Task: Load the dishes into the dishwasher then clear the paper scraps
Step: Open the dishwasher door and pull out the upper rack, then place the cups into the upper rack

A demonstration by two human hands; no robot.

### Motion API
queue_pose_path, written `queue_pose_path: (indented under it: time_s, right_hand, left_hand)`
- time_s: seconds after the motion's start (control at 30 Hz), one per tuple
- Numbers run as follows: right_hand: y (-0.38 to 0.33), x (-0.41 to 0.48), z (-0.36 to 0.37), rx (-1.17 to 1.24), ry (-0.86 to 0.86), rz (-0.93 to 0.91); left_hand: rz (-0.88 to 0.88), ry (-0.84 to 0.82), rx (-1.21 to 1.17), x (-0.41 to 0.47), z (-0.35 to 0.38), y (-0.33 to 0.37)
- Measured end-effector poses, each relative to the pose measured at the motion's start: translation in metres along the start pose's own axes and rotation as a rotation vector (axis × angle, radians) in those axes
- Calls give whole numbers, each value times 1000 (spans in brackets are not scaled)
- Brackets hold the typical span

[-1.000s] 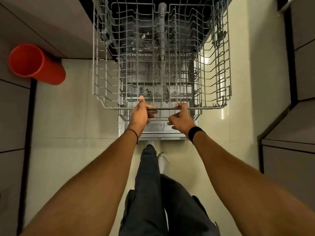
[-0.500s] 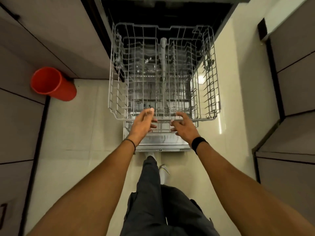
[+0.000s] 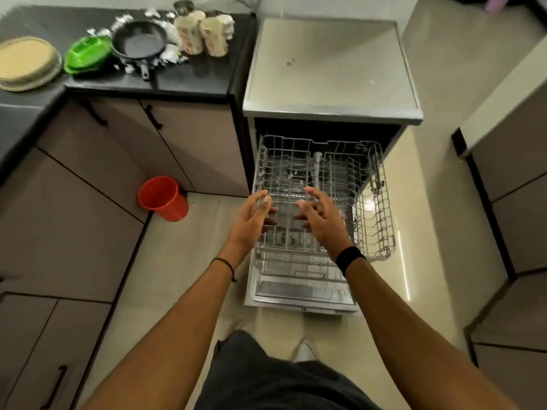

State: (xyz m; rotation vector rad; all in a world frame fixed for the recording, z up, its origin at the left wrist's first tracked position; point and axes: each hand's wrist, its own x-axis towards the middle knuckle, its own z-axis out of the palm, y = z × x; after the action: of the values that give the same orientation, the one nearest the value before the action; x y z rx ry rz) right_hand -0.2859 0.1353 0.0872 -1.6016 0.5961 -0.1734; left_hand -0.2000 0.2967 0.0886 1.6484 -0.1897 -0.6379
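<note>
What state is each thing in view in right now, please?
dishwasher door, open, lowered flat
wire rack, pulled out, empty
frying pan, upright on the counter
red bucket, upright on the floor
cabinet doors, shut
left hand, open, holding nothing
right hand, open, holding nothing

red bin (image 3: 163, 198), green dish (image 3: 85, 54), blk pan (image 3: 138, 39)

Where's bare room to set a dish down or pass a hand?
The dishwasher top is bare apart from specks. The rack holds no dishes, with room beside the right hand. The counter is free only along its front edge; frying pan, cups and paper scraps crowd the back.
</note>
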Motion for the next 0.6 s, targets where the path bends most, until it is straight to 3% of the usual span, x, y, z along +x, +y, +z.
queue_pose_path:
  time_s: [0.23, 0.6]
  right_hand:
    - [-46, 21, 93, -2, -66, -122]
    - [-91, 74, 307, 21, -192, -178]
  left_hand:
    - [143, 31, -22, 11, -91, 29]
    - [185, 207, -12, 43, -314, 33]
